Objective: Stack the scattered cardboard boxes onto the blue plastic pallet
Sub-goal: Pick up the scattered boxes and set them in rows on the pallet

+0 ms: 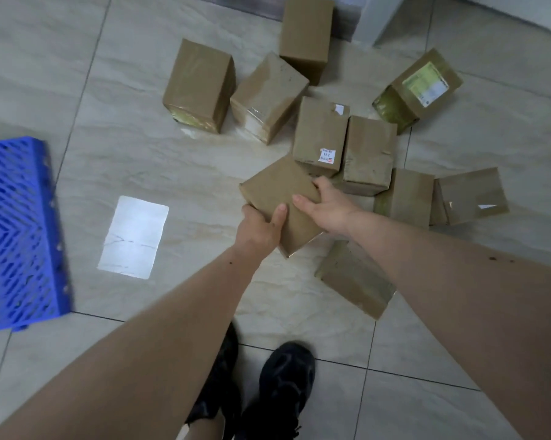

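A brown cardboard box (277, 188) is tilted between both my hands in the middle of the view. My left hand (260, 227) grips its near left edge, thumb on top. My right hand (326, 206) clasps its right side. Several more taped cardboard boxes lie scattered on the tiled floor beyond and to the right, among them one with a small red-and-white sticker (320, 136) and one with a green label (418, 90). Another box (355, 279) lies under my right forearm. The blue plastic pallet (17, 233) sits at the left edge with nothing on it.
My two black shoes (268, 385) stand on the tiles at the bottom centre. A bright rectangular light reflection (133, 236) lies on the floor between the pallet and the boxes. A grey wall base and a white post (375, 17) run along the top.
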`<state>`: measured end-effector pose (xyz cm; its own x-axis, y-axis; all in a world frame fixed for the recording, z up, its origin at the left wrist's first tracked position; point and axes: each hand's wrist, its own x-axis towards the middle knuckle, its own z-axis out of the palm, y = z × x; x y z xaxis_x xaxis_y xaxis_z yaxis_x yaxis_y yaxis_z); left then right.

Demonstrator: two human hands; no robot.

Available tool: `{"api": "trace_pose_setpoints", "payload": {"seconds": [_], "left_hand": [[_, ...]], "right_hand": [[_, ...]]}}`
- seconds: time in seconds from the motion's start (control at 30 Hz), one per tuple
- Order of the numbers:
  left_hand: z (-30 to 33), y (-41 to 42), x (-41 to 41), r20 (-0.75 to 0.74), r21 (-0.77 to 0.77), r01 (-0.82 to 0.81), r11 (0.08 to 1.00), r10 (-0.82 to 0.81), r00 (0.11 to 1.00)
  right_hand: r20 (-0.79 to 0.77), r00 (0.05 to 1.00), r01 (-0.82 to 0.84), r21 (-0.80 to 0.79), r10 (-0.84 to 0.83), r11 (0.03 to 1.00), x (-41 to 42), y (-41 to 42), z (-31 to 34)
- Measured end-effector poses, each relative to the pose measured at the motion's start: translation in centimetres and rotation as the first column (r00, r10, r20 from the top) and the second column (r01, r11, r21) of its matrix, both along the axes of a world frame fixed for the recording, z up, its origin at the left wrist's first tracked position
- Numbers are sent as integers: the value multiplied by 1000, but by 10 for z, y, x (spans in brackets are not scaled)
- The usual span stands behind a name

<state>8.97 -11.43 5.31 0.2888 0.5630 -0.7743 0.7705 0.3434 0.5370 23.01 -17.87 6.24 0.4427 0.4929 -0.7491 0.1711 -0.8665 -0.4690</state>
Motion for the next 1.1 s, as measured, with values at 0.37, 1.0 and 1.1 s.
{"api": "trace_pose_setpoints", "payload": {"seconds": [0.37, 1.0, 1.1], "left_hand": [[149, 71, -69, 54, 112, -162, 980, 157, 986], [239, 197, -359, 112, 227, -233, 946, 212, 971], [238, 217, -402, 95, 230, -211, 950, 194, 976]], "right_hand": [[57, 977, -209, 25, 208, 978, -65, 90, 149], [16, 994, -111, 130, 110, 985, -357, 225, 229], [9, 997, -82, 134, 81, 988, -403, 245, 229]]}}
